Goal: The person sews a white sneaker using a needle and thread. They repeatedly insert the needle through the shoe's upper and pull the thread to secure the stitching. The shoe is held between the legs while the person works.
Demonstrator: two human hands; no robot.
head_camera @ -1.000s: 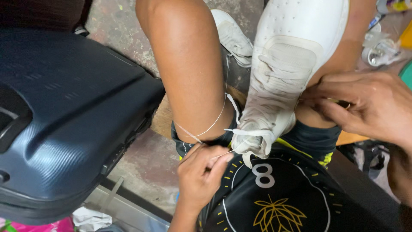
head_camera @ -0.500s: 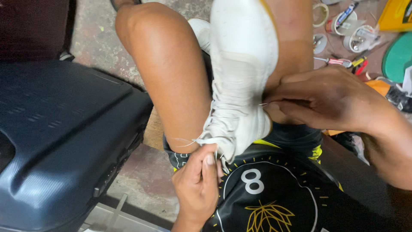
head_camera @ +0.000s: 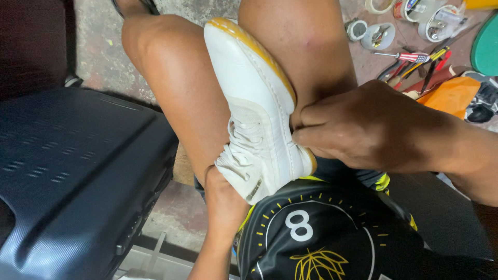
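Your white sneaker [head_camera: 259,109] sits wedged between your two bare knees, toe pointing far, its yellow-edged sole turned to the right. Your right hand [head_camera: 363,127] is closed in a pinch against the shoe's right side near the sole, fingertips pressed to the seam. Your left hand [head_camera: 225,194] comes up from below at the heel and lace end; its fingers are hidden behind the shoe, so you cannot tell its grip. A dark hard-shell suitcase [head_camera: 72,176] lies on the left. Screwdrivers and pens [head_camera: 415,65] lie on the floor at the far right.
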